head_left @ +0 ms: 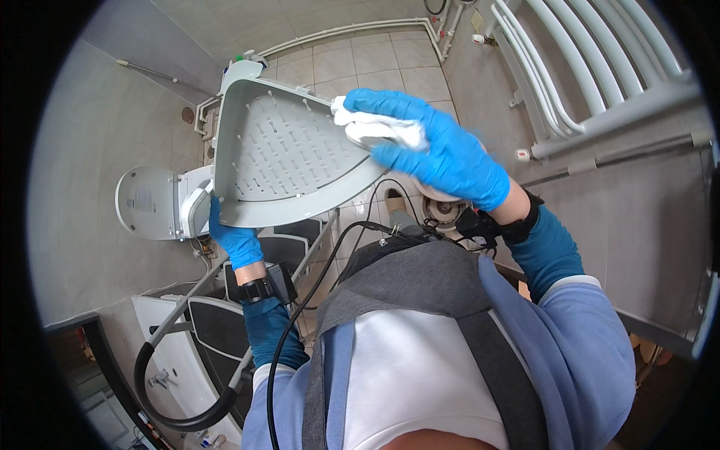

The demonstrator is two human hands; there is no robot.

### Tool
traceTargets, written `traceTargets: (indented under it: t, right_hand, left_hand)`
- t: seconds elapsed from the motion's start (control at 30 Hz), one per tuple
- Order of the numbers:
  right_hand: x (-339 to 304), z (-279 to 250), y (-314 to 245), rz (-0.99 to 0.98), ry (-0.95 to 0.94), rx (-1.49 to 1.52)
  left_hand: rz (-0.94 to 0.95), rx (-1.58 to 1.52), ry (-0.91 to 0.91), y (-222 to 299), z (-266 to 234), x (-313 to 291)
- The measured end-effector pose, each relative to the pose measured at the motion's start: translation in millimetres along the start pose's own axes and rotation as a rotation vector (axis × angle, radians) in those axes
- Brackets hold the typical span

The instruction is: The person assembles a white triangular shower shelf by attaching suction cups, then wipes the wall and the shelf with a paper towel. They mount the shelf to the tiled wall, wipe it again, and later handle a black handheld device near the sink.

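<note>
A grey plastic corner shelf (292,150) with a slotted, perforated base is held up in front of me. It has a raised rim and a curved front edge. My left hand (237,241), in a blue glove, is closed on the shelf's near left corner; its fingers are partly hidden behind the rim. At the shelf's right corner, my right hand (454,154), also blue-gloved and slightly blurred, pinches a crumpled white cloth (390,133). The cloth lies against that corner and covers part of it. A white end piece (196,212) sits by the left corner.
A toilet with its lid raised (142,202) is at the left. Below the shelf stands a stepladder (217,330) with dark treads, beside a white basin (169,322). A white towel radiator (585,75) fills the upper right. A black cable (322,274) hangs across my front.
</note>
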State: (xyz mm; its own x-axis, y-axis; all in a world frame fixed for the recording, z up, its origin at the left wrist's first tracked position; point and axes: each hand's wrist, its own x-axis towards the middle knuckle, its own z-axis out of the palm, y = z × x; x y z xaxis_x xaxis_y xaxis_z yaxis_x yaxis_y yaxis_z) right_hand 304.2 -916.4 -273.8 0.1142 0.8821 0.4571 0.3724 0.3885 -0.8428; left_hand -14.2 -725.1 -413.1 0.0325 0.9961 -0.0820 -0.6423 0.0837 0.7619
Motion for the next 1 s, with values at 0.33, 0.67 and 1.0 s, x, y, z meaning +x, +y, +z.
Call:
traceTargets:
  t: [0.33, 0.67, 1.0]
  right_hand:
    - [115, 2, 56, 0.018, 0.052, 0.030]
    - [196, -14, 58, 0.117, 0.240, 0.302]
    - [321, -8, 111, 0.110, 0.123, 0.258]
  left_hand:
    - [0.075, 0.032, 0.084, 12, 21, 106]
    - [0.088, 0.078, 0.084, 36, 61, 169]
    - [0.044, -0.008, -0.026, 31, 106, 302]
